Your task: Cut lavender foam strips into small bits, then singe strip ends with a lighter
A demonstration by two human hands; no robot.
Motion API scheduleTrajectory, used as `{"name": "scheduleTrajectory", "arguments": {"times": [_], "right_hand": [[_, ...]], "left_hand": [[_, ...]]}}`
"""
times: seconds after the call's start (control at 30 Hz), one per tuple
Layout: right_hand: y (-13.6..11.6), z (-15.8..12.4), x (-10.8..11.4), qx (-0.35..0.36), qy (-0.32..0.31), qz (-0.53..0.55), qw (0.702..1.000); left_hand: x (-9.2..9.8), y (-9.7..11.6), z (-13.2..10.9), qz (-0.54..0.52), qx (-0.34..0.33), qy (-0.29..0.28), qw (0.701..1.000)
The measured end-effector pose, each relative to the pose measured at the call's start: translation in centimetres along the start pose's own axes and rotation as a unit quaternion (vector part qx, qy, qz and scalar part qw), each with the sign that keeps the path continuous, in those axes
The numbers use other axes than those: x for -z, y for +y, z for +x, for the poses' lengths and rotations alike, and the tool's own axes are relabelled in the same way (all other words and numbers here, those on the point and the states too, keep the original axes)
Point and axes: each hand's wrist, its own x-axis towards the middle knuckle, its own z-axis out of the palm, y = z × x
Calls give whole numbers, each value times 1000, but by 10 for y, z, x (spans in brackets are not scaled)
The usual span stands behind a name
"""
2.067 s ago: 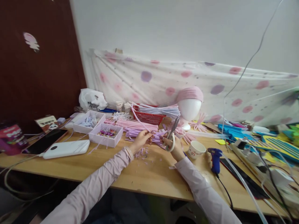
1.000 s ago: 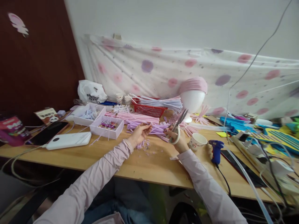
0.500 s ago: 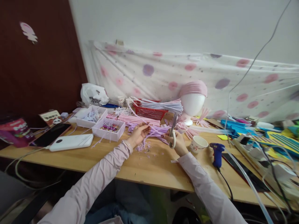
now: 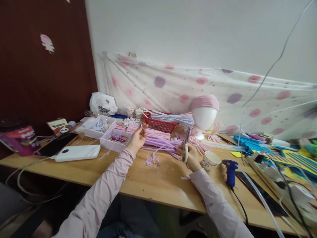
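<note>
My right hand (image 4: 192,158) grips a pair of scissors (image 4: 186,145), their white handles at the palm and blades pointing up. Its thumb and fingertip also meet near a thin purple pipe cleaner (image 4: 163,139). That pipe cleaner stretches left towards my left hand (image 4: 137,139), whose fingers are pinched together at its other end, above a white box of beads (image 4: 116,140). Purple pipe cleaners (image 4: 156,142) lie in a bundle between the hands, with pink ones (image 4: 158,134) behind. Purple fluff clippings (image 4: 151,160) are scattered on the table in front.
A red basket (image 4: 160,126) of pale pipe cleaners stands behind, beside a white foam head (image 4: 204,117) in a pink cap. Right of my hand are a paper cup (image 4: 210,161) and a blue glue gun (image 4: 230,173). A white power bank (image 4: 76,153) lies at left.
My left hand has moved left, away from the right hand, drawing along the pipe cleaner. My right hand stays nearly in place with the scissors. The view has tilted slightly.
</note>
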Motion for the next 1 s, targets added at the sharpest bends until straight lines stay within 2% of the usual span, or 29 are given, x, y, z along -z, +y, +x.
{"name": "scheduleTrajectory", "arguments": {"times": [0.17, 0.47, 0.57, 0.7, 0.9, 1.0], "right_hand": [[-8, -2, -1, -42, 22, -11, 999], [-16, 1, 1, 2, 58, -72, 996], [-17, 1, 2, -14, 54, -71, 996], [-18, 1, 4, -63, 36, -20, 997], [-23, 1, 7, -76, -46, 146, 985], [-24, 0, 8, -86, -66, 159, 981]], "left_hand": [[3, 16, 6, -36, -37, 24, 998], [3, 23, 5, -76, -57, 36, 995], [3, 24, 5, -79, -65, 38, 994], [5, 25, 4, -77, -74, 39, 993], [7, 23, 4, -56, -90, 53, 993], [7, 20, 3, -33, -119, 67, 990]]}}
